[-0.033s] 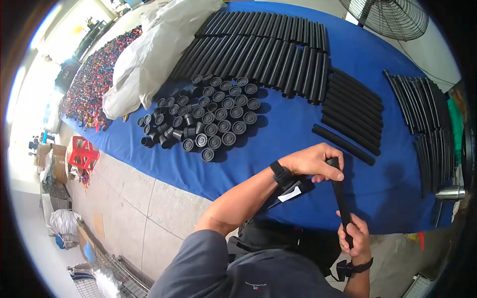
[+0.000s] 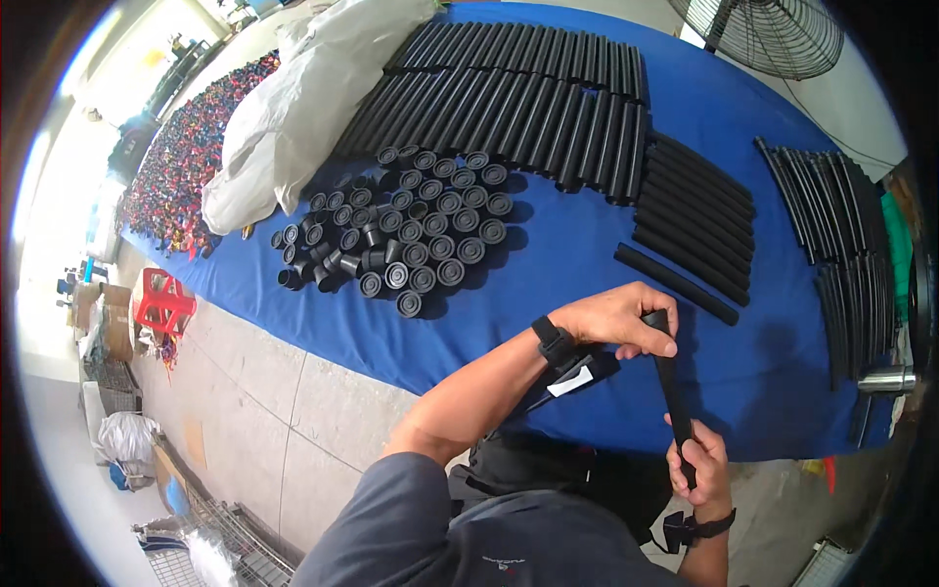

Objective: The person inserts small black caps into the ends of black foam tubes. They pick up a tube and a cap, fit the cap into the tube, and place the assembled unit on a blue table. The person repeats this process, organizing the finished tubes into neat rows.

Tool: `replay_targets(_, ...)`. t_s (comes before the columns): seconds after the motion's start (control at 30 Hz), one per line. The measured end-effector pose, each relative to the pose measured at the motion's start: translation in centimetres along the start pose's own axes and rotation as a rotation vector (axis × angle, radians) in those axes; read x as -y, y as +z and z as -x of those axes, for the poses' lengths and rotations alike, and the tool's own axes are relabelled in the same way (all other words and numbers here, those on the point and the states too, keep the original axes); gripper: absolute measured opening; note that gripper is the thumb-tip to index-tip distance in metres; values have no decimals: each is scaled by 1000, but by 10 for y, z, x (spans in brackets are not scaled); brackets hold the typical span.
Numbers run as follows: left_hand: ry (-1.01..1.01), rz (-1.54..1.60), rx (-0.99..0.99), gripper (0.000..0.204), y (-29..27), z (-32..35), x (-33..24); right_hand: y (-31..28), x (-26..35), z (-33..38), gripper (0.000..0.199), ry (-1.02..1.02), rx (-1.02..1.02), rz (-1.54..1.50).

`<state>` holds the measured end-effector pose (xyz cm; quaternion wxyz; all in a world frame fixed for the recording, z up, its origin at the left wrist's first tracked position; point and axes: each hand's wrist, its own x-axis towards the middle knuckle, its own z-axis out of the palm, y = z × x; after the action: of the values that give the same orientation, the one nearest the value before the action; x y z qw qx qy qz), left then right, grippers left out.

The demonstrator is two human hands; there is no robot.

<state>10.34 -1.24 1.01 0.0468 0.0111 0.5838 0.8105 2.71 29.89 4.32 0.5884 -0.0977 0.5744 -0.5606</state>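
A black tube (image 2: pixel 672 391) slants in front of me near the table's front edge. My left hand (image 2: pixel 621 319) is closed around its upper end, with the thumb laid over a wider dark end piece. Lower down, my right hand (image 2: pixel 702 462) wraps the tube's other end. Just beyond my left hand, a single black tube (image 2: pixel 677 284) lies loose on the blue cloth. Several similar tubes (image 2: pixel 693 213) form a row behind it. To the left stands a cluster of round black rubber caps (image 2: pixel 440 225), some upright and some tipped over.
Long rows of black tubes (image 2: pixel 509 98) cover the back of the blue-clothed table (image 2: pixel 587 240). Thinner dark rods (image 2: pixel 831 205) lie at the right, near a metal cylinder (image 2: pixel 888 381). A white plastic sack (image 2: pixel 293 108) and a multicoloured heap (image 2: pixel 186 157) occupy the left. A fan (image 2: pixel 773 34) stands behind.
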Motion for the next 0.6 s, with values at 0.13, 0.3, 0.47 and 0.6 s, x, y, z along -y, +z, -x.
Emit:
replay_targets(0.13, -83, -133, 3, 26, -1, -4, -6, -6, -12, -6, 47, -410, -171, 563)
replay_targets(0.3, -16, -44, 2, 24, -4, 0, 0, 1, -11, 0, 47, -318, -92, 211)
replay_targets(0.47, -2, -40, -9, 23, -2, -1, 2, 1, -3, 6, 52, 27, 55, -126)
replay_targets(0.6, 17, 35, -37, 22, -1, 0, 3, 2, -5, 2, 49, -27, 75, -133)
